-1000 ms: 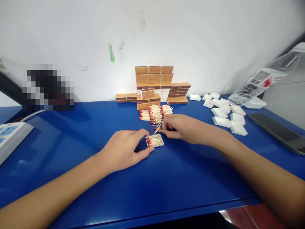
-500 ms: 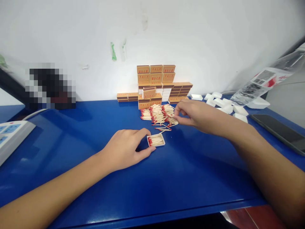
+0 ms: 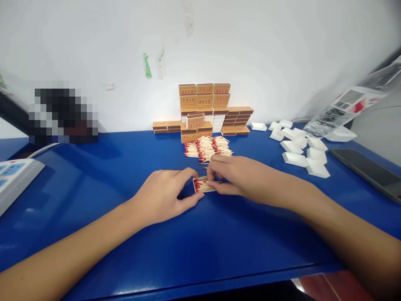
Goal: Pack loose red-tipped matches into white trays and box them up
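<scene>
A small white matchbox tray [image 3: 194, 185] lies on the blue table, with red-headed matches [image 3: 202, 187] in it. My left hand [image 3: 169, 194] grips the tray's left end between thumb and index finger. Over the tray's right half, my right hand [image 3: 227, 173] is closed in a pinch on matches, their red heads showing by the fingertips; how many it holds is hidden. Just behind the hands lies a pile of loose matches [image 3: 206, 147], heads mostly to the left. Part of the pile is covered by my right hand.
Stacked matchboxes [image 3: 204, 101] stand against the wall behind the pile. Several white trays [image 3: 294, 159] lie scattered at the right, beside a black phone [image 3: 363, 171] and a clear plastic bag [image 3: 341, 110]. A white device with blue buttons [image 3: 21, 179] sits at the left edge.
My right hand has moved from the match pile toward me and left, down to the tray, bringing matches. My left hand stays on the tray.
</scene>
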Demonstrator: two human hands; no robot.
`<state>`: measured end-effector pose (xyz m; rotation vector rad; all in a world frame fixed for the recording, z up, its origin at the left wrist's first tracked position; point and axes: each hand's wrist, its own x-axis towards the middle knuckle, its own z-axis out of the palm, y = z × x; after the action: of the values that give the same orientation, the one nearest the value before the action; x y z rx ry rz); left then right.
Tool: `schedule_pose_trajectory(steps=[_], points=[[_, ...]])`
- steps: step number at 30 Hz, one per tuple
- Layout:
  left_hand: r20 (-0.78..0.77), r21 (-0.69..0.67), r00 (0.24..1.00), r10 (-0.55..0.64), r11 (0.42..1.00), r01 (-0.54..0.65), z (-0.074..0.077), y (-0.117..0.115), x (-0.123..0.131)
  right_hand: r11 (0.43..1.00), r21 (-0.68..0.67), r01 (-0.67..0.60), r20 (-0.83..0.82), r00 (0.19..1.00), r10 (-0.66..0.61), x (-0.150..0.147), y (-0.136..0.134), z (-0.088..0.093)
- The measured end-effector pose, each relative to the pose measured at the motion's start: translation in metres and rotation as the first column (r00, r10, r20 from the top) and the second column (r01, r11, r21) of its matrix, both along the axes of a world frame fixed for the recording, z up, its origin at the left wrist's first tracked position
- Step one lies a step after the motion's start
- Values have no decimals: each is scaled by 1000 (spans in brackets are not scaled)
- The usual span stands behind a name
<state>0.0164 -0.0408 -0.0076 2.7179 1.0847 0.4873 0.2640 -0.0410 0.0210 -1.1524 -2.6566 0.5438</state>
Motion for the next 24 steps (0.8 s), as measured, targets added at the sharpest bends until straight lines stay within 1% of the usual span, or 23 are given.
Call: schedule_pose_trajectory(steps=[4,7,12,17,20,24], points=[[6,10,1000,-5,1000,5,1,0,1,1000,20,-17,13,1000,17,-2,-1,0],[3,7,1000,-1,1000,1,2,0,1,1000,24,-10,-7,1000,10,3,1,1],[-19,7,1000,22,1000,-22,2,0,1,999,49,-7,8,1000,7,10,4,4],[-21,-11,999,27,1000,-27,1,0,0,999,46,-3,4,1000,3,4,3,3],[-21,1,999,28,1000,-28,1,1,0,999,52,-7,-19,1000,8,-1,2,3],[-20,18,1000,19,1000,-19,1,0,0,1000,21,-10,-36,999,11,-2,1,2]])
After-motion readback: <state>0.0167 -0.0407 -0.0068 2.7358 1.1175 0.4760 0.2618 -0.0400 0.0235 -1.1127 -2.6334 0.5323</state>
